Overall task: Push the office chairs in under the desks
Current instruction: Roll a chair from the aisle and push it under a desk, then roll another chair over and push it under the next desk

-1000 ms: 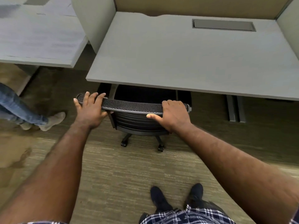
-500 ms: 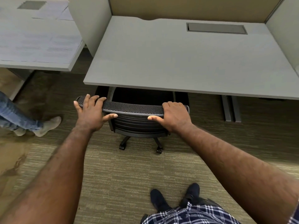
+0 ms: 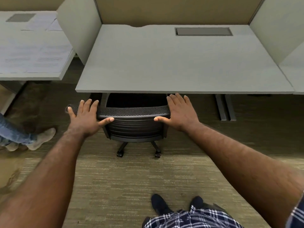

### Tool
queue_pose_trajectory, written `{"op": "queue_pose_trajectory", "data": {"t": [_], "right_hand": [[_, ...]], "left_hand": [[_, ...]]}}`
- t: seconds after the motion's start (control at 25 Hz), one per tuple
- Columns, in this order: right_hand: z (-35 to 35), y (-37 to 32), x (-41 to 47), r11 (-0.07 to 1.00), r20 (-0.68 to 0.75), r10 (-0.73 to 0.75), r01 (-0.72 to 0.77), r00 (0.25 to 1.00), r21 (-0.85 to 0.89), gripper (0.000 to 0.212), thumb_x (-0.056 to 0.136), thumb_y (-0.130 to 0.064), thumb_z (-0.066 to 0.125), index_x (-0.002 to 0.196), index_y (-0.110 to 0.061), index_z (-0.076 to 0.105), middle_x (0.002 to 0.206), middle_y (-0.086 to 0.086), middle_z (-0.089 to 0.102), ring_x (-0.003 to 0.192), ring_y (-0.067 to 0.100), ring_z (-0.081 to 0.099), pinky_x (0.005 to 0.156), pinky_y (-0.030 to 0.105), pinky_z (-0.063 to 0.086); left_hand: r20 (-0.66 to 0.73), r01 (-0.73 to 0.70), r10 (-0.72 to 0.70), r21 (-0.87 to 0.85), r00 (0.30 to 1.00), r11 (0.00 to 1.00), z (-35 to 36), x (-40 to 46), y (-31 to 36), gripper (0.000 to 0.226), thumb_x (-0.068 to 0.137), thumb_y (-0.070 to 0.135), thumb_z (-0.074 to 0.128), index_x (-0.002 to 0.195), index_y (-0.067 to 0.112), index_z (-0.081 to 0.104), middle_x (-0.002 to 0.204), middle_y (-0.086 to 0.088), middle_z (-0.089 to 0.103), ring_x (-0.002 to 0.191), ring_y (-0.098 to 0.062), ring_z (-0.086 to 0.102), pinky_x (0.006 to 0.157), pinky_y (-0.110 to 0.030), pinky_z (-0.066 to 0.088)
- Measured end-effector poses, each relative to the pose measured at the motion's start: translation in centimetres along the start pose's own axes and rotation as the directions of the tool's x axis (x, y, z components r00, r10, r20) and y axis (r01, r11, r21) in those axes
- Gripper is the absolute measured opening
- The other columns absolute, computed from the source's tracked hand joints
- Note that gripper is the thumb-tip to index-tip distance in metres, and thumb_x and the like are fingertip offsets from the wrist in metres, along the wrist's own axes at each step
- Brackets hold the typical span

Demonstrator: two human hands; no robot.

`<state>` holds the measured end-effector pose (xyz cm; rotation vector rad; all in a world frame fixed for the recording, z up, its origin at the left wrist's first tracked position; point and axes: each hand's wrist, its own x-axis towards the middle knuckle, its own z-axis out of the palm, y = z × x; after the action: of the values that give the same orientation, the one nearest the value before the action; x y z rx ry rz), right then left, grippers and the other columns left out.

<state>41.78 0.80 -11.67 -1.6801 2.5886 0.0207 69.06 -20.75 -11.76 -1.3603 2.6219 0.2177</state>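
We stand behind a black mesh-backed office chair (image 3: pixel 134 122) at a grey table (image 3: pixel 172 63) in a partitioned workstation, with the push close to finished. The seat sits tucked beneath the table's near edge, toward its left corner, and only the backrest and two rear castors show on the carpet (image 3: pixel 131 178). We judge this chair as good as in; whether other chairs wait elsewhere in the office we cannot tell from here.

Our left hand (image 3: pixel 84 116) lies flat and spread over the left end of the backrest's top rail, fingers straight, thumb stretched along the rail's rear face. Our right hand (image 3: pixel 179 112) mirrors it at the right end, fingers fanned out toward the table's near edge, thumb pointing inward. Neither hand grips anything. Both are released, palms at most resting on the rail; whether they bear on it or float just above we cannot say.

At the far left, another person's jeans and pale shoes (image 3: pixel 41 139) stand on the floor near a neighbouring table (image 3: pixel 32 63) carrying sheets of paper.
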Motion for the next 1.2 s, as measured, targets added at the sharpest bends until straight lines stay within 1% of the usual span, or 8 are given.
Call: {"op": "queue_pose_trajectory", "data": {"t": [0.12,0.2,0.32,0.44,0.6,0.8,1.0,1.2], "right_hand": [[-0.7,2.2,-2.7,0.999,-0.056,0.020,-0.022,0.998,-0.040,0.113,0.076,-0.091,0.008,0.155,-0.011,0.011,0.165,0.011,0.008,0.151,0.028,-0.004,0.121,0.054,0.001],[-0.4,4.2,-5.3,0.997,-0.091,0.048,-0.054,0.995,-0.064,0.110,0.078,-0.089,0.006,0.156,-0.011,0.003,0.165,0.011,-0.005,0.150,0.027,-0.017,0.120,0.056,-0.004],[0.4,8.2,-9.8,0.991,-0.103,0.099,-0.107,0.990,-0.078,0.103,0.084,-0.084,0.009,0.155,-0.012,-0.005,0.163,0.010,-0.015,0.148,0.026,-0.022,0.120,0.054,-0.007],[1.1,13.5,-15.9,0.975,-0.150,0.209,-0.218,0.966,-0.043,0.099,0.087,-0.081,0.016,0.156,-0.011,0.006,0.164,0.010,-0.004,0.150,0.025,-0.013,0.121,0.053,-0.005],[1.7,20.8,-26.3,0.912,-0.148,0.405,-0.410,0.902,-0.002,0.094,0.088,-0.078,0.021,0.154,-0.010,0.022,0.164,0.010,0.015,0.151,0.025,0.000,0.118,0.052,-0.008],[2.9,27.9,-40.9,0.804,-0.132,0.595,-0.591,0.793,0.068,0.090,0.088,-0.075,0.027,0.150,-0.008,0.033,0.160,0.011,0.027,0.150,0.027,0.015,0.118,0.055,0.002],[4.3,33.0,-54.2,0.639,-0.119,0.769,-0.763,0.628,0.101,0.088,0.087,-0.071,0.033,0.148,-0.007,0.037,0.157,0.012,0.034,0.147,0.030,0.025,0.116,0.060,0.013],[5.5,37.0,-63.0,0.466,-0.064,0.885,-0.871,0.462,0.154,0.086,0.089,-0.069,0.030,0.149,-0.007,0.034,0.158,0.013,0.032,0.147,0.031,0.025,0.116,0.061,0.012]], "left_hand": [[-0.112,-0.146,0.143,-0.019,0.983,0.989,-0.9,-0.4,3.9,0.104,0.075,0.082,0.030,0.156,0.019,0.014,0.164,-0.005,0.008,0.151,-0.022,-0.003,0.114,-0.058,-0.012],[-0.198,-0.288,0.282,-0.004,0.939,0.958,-1.3,-0.5,7.7,0.101,0.077,0.080,0.032,0.155,0.016,0.020,0.161,-0.007,0.017,0.150,-0.024,0.006,0.119,-0.057,-0.006],[-0.264,-0.432,0.414,-0.012,0.871,0.902,-1.0,-0.9,13.8,0.103,0.079,0.085,0.028,0.151,0.012,0.029,0.157,-0.011,0.030,0.148,-0.027,0.015,0.121,-0.053,0.003],[-0.267,-0.578,0.555,-0.012,0.788,0.816,0.0,-2.3,21.8,0.104,0.076,0.088,0.025,0.149,0.015,0.034,0.155,-0.010,0.034,0.148,-0.028,0.017,0.121,-0.052,0.003],[-0.276,-0.717,0.699,0.049,0.659,0.696,1.6,-6.5,33.7,0.091,0.079,0.079,0.039,0.147,0.018,0.040,0.155,-0.009,0.033,0.147,-0.026,0.019,0.119,-0.055,0.008],[-0.155,-0.850,0.848,0.074,0.507,0.522,4.8,-14.7,48.8,0.085,0.084,0.066,0.055,0.152,0.023,0.027,0.161,-0.002,0.022,0.151,-0.020,0.007,0.120,-0.048,-0.003],[-0.102,-0.961,0.958,0.045,0.268,0.274,7.8,-22.4,62.1,0.092,0.078,0.078,0.040,0.151,0.022,0.033,0.159,-0.002,0.030,0.150,-0.021,0.014,0.119,-0.047,-0.001],[-0.090,-0.998,0.994,0.022,0.055,0.057,10.5,-27.8,72.9,0.099,0.077,0.088,0.022,0.150,0.022,0.034,0.158,-0.002,0.032,0.150,-0.019,0.012,0.121,-0.051,0.006]]}}
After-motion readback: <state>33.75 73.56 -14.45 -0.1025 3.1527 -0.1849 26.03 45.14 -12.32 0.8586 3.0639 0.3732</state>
